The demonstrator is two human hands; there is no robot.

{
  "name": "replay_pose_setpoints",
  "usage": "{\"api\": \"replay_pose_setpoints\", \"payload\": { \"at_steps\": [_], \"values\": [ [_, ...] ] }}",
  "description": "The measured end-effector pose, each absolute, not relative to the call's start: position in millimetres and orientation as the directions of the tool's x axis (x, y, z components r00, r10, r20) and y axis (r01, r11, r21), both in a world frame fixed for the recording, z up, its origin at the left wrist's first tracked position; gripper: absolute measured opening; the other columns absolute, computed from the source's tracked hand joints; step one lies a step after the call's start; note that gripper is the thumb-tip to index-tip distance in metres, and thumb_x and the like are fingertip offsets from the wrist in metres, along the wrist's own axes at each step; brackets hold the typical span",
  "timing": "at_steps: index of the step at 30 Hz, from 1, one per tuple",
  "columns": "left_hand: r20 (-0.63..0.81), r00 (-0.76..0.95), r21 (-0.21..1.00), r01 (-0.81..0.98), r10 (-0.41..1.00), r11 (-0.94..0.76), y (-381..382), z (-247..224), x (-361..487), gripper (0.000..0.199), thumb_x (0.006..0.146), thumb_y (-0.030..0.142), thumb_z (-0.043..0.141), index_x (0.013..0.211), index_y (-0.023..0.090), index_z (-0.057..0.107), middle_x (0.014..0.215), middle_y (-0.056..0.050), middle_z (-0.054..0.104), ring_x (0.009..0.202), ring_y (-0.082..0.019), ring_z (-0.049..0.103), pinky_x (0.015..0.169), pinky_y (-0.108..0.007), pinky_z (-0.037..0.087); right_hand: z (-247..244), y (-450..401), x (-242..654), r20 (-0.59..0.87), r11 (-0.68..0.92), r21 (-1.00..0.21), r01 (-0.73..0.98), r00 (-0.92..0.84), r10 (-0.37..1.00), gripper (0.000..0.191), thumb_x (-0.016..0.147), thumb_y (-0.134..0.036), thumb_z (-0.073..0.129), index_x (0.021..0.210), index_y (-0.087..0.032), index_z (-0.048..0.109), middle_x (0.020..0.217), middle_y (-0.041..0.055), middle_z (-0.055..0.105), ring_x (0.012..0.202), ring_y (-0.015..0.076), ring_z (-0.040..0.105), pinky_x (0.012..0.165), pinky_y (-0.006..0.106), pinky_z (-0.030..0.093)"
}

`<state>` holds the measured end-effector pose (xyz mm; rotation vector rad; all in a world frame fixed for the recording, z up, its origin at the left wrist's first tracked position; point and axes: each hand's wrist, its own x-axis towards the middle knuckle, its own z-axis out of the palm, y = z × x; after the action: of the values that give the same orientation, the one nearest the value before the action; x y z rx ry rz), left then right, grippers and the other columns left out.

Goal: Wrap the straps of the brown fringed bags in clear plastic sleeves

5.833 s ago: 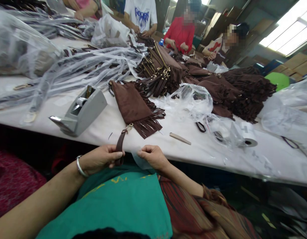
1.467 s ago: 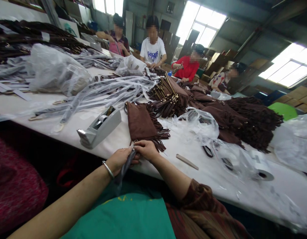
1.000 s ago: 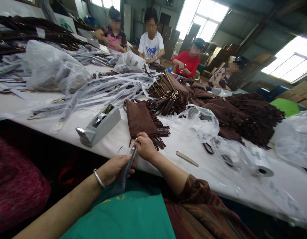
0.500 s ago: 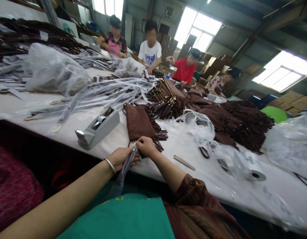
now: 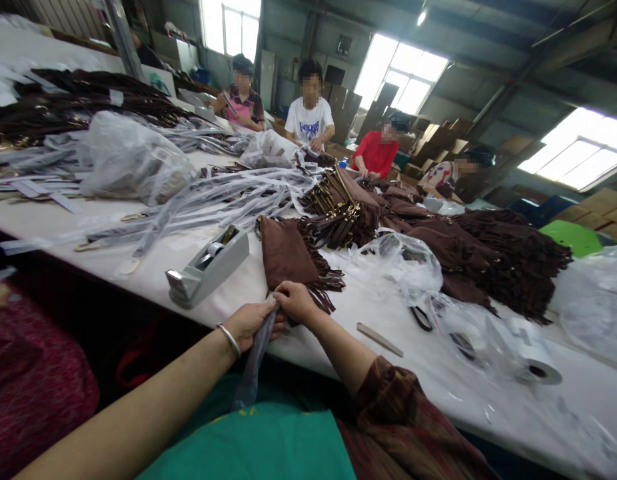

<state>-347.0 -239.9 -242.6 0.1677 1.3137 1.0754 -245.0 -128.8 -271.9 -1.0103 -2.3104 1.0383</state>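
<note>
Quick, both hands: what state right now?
Left hand: closed, holding the plastic sleeve.
Right hand: closed, pinching at the sleeve's upper end; whether it grips anything else can't be told.

White table (image 5: 241,283) with tape dispenser (image 5: 211,270), brown pouch (image 5: 288,253)

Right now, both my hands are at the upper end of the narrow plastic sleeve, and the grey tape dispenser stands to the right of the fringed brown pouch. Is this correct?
Not entirely: the head view shows the grey tape dispenser left of the fringed brown pouch. Your left hand and right hand are indeed at the narrow plastic sleeve.
</note>
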Motion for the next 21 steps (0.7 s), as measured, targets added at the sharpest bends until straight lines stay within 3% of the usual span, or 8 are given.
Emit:
{"api": "replay_pose_setpoints", "payload": {
  "at_steps": [3, 5, 8, 10, 13, 16, 21],
  "values": [
    [-0.688, -0.105, 0.614, -0.612, 0.718, 0.499, -236.1, -246.0, -354.9, 0.019, 0.093, 0.026, 0.052, 0.082, 0.012, 0.058, 0.063, -0.001, 0.059, 0.047, -0.01, 0.055, 0.043, -0.02, 0.045, -270.1, -130.8, -242.8, 0.094, 0.429, -0.799, 0.422, -0.616, 0.782, 0.019, 0.088, -0.021, 0.053, 0.091, -0.017, 0.071, 0.084, 0.003, 0.071, 0.08, 0.0149, 0.063, 0.079, 0.026, 0.048],
    [-0.703, 0.0, 0.507, -0.701, 0.711, 0.501, -237.5, -249.5, -365.0, 0.019, 0.094, 0.023, 0.049, 0.079, 0.013, 0.055, 0.058, 0.003, 0.052, 0.041, -0.006, 0.048, 0.04, -0.017, 0.04, -268.7, -128.7, -237.9, 0.155, 0.48, -0.769, 0.422, -0.605, 0.781, 0.022, 0.089, -0.019, 0.051, 0.099, -0.017, 0.071, 0.092, 0.0046, 0.071, 0.087, 0.0155, 0.063, 0.086, 0.028, 0.048],
    [-0.676, 0.205, 0.3, -0.801, 0.707, 0.519, -244.6, -254.9, -381.5, 0.017, 0.094, 0.022, 0.047, 0.081, 0.013, 0.052, 0.055, 0.006, 0.046, 0.037, -0.004, 0.043, 0.039, -0.015, 0.036, -266.8, -125.7, -231.7, 0.215, 0.666, -0.631, 0.399, -0.735, 0.643, 0.029, 0.083, -0.014, 0.059, 0.109, -0.021, 0.07, 0.105, 0.0055, 0.066, 0.098, 0.0162, 0.06, 0.094, 0.027, 0.045],
    [-0.641, 0.273, 0.229, -0.824, 0.717, 0.518, -249.7, -257.4, -389.5, 0.015, 0.094, 0.022, 0.047, 0.083, 0.013, 0.051, 0.054, 0.008, 0.043, 0.036, -0.003, 0.041, 0.039, -0.014, 0.035, -266.5, -125.9, -232.5, 0.191, 0.748, -0.536, 0.39, -0.807, 0.558, 0.037, 0.079, -0.014, 0.062, 0.114, -0.024, 0.069, 0.111, 0.0052, 0.063, 0.1, 0.0164, 0.059, 0.093, 0.026, 0.045],
    [-0.62, 0.305, 0.214, -0.82, 0.722, 0.531, -254.7, -258.4, -395.0, 0.013, 0.092, 0.022, 0.047, 0.082, 0.014, 0.05, 0.05, 0.009, 0.036, 0.034, -0.004, 0.038, 0.038, -0.015, 0.033, -267.0, -128.2, -241.0, 0.148, 0.784, -0.447, 0.431, -0.829, 0.539, 0.032, 0.082, -0.02, 0.061, 0.112, -0.027, 0.07, 0.107, 0.0045, 0.062, 0.095, 0.0162, 0.059, 0.086, 0.025, 0.046],
    [-0.62, 0.334, 0.233, -0.786, 0.71, 0.573, -256.2, -257.9, -397.5, 0.013, 0.089, 0.021, 0.047, 0.078, 0.015, 0.049, 0.048, 0.01, 0.03, 0.032, -0.004, 0.034, 0.037, -0.015, 0.03, -266.4, -131.1, -249.4, 0.142, 0.79, -0.431, 0.435, -0.833, 0.535, 0.025, 0.087, -0.023, 0.057, 0.107, -0.026, 0.072, 0.102, 0.0044, 0.062, 0.09, 0.0156, 0.059, 0.082, 0.024, 0.046],
    [-0.618, 0.335, 0.287, -0.746, 0.711, 0.601, -254.6, -254.6, -400.0, 0.016, 0.087, 0.022, 0.044, 0.076, 0.015, 0.052, 0.044, 0.011, 0.022, 0.032, -0.004, 0.027, 0.038, -0.017, 0.027, -263.4, -141.3, -251.9, 0.213, 0.706, -0.63, 0.324, -0.802, 0.558, 0.03, 0.082, -0.011, 0.054, 0.104, -0.02, 0.072, 0.099, 0.0051, 0.065, 0.091, 0.0148, 0.06, 0.085, 0.024, 0.045]
  ]
}}
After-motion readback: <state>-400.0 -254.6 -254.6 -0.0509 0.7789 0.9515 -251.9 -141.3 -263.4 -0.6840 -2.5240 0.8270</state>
